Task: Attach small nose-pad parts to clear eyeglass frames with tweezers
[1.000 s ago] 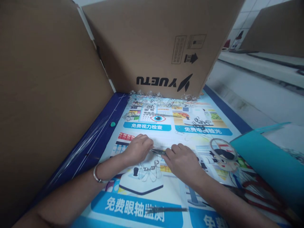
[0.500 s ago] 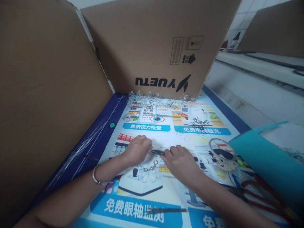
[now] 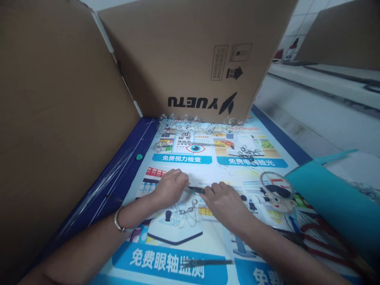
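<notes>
My right hand [image 3: 224, 202] is closed around a pair of small dark-tipped pliers [image 3: 196, 190], whose jaws point left. The jaw tips meet the fingertips of my left hand [image 3: 172, 188], which are pinched together. From the left fingers hangs a wire chain with clear beads [image 3: 190, 209] and thin wire loops, resting on the printed mat just below. What exactly lies between the jaws is too small to make out. Below both hands lies a bundle of straight thin wires [image 3: 210, 262].
Beaded wire pieces [image 3: 190, 124] line the foot of the upright cardboard [image 3: 192, 59]. Dark wire rings [image 3: 249, 154] and a round clear dish [image 3: 277, 185] lie right of centre. A teal box [image 3: 329, 198] and red-handled pliers [image 3: 323, 245] are at the right; cardboard walls the left.
Both hands hold nearly the same pose, with the pliers' tips still at the left fingertips. The whole view has shifted very slightly.
</notes>
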A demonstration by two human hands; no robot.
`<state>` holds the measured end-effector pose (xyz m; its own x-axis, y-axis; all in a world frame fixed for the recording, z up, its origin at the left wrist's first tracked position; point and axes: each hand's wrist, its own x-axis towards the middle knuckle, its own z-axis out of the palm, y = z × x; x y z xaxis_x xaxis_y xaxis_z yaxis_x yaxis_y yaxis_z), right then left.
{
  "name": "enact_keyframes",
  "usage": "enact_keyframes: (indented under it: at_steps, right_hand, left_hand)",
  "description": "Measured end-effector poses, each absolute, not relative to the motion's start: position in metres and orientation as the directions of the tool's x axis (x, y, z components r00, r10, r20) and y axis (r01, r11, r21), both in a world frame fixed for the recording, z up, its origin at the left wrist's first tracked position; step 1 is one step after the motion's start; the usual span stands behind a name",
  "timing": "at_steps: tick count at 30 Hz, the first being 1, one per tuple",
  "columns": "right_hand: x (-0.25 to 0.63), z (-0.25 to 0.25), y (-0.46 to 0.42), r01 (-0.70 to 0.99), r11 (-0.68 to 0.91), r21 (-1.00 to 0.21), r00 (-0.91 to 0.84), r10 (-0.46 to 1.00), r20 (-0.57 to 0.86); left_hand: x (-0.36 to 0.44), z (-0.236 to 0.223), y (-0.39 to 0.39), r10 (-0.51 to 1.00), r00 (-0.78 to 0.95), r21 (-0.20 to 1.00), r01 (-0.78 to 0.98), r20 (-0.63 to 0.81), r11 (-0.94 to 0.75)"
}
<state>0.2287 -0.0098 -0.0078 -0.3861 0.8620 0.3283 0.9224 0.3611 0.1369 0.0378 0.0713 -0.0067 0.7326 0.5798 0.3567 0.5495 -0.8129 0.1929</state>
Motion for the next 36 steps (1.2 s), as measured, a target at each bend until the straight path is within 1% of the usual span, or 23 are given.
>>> enact_keyframes:
  at_steps: [6,10,14,19,25,30,36]
  right_hand:
    - [0.2294,-0.0062,-0.01,0.933,0.352,0.075,-0.358,0.889,0.284]
    - [0.2309,-0.0057,-0.0105,0.945,0.324,0.042,-0.322,0.901,0.292]
    - [0.2305,-0.0034,-0.0105,0.952,0.306,0.023,-0.301,0.915,0.271]
    - [0.2297,-0.0008,-0.0093,0.952,0.305,0.027,-0.301,0.916,0.264]
    - [0.227,0.0007,-0.0093,0.959,0.282,0.013,-0.278,0.938,0.208]
    - [0.2258,0.0007,-0.0088,0.95,0.312,0.015,-0.31,0.936,0.169]
    - [0.2254,-0.0014,-0.0082,0.949,0.314,0.043,-0.316,0.931,0.182]
  left_hand:
    - [0.0373,-0.0071,0.0709,0.581,0.725,0.209,0.545,0.37,-0.812]
    - [0.037,-0.0075,0.0714,0.586,0.72,0.216,0.546,0.373,-0.809]
    - [0.0371,-0.0068,0.0712,0.567,0.725,0.223,0.523,0.391,-0.822]
    - [0.0376,-0.0066,0.0705,0.55,0.729,0.211,0.511,0.407,-0.833]
    - [0.0393,-0.0083,0.0683,0.557,0.72,0.169,0.541,0.413,-0.824]
    - [0.0411,-0.0073,0.0665,0.574,0.705,0.153,0.568,0.418,-0.809]
    - [0.0424,-0.0055,0.0655,0.594,0.69,0.159,0.588,0.413,-0.793]
